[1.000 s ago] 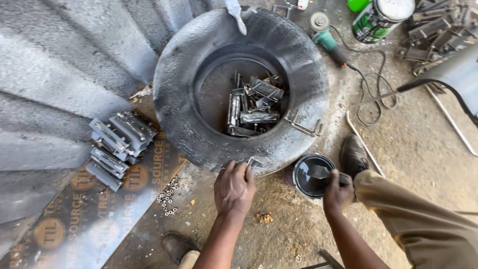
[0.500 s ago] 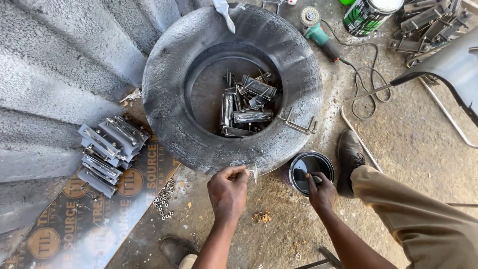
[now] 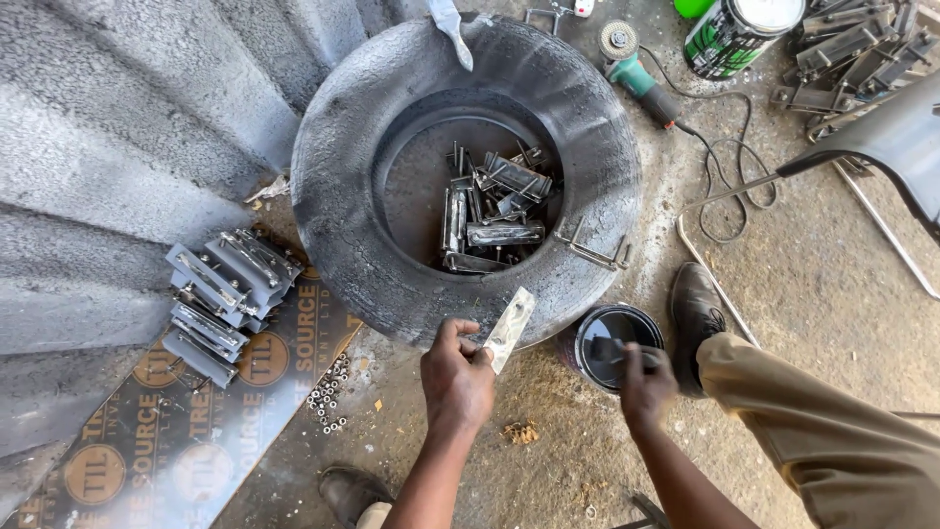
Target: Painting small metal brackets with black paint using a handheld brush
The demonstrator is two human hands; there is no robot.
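My left hand [image 3: 456, 377] grips a small flat metal plate [image 3: 510, 327] and holds it up over the near edge of a large black tyre [image 3: 343, 196] lying flat on the ground. My right hand [image 3: 646, 384] is closed on a brush handle, its dark bristles dipped in a small round tin of black paint [image 3: 617, 341] beside the tyre. Inside the tyre's hole lies a heap of metal clamps [image 3: 494, 211]. Another clamp [image 3: 592, 250] rests on the tyre's right wall.
A stack of grey metal brackets [image 3: 220, 294] sits on a printed brown board [image 3: 157, 441] at left, with small nuts [image 3: 331, 397] scattered nearby. A green angle grinder [image 3: 636, 73] with cable, a green can [image 3: 734, 34] and more metal parts [image 3: 842, 49] lie beyond. My shoes [image 3: 695, 313] flank the tin.
My left hand has lifted the metal plate off the tyre's near edge and turned it upward. My right hand stays at the paint tin. The view has shifted slightly.
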